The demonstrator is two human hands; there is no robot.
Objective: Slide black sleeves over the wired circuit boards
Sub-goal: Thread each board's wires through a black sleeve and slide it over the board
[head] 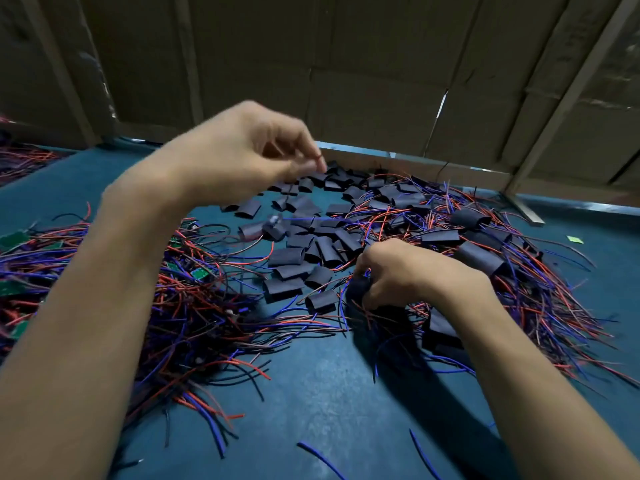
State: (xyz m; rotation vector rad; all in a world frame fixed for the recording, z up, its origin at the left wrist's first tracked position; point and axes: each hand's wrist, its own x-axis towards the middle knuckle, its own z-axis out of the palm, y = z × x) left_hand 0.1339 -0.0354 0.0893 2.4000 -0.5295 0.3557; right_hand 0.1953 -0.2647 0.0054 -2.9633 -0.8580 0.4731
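Note:
Loose black sleeves (304, 251) lie scattered across the middle of the blue-green table (329, 393). Green circuit boards (200, 274) with red, blue and black wires are heaped at the left. Sleeved boards with trailing wires (479, 258) pile up at the right. My left hand (249, 150) is raised above the sleeves, its fingertips pinched on thin wire ends (319, 157). Lower down, my right hand (398, 271) is closed around a black sleeve (356, 289) with wires running out of it. Whether a board sits inside that sleeve is hidden.
Cardboard panels (346, 81) braced by light battens wall off the back of the table. A metal strip (415, 157) runs along their base. A small green scrap (575, 239) lies at the far right. Stray wire pieces (315, 452) lie near the front edge.

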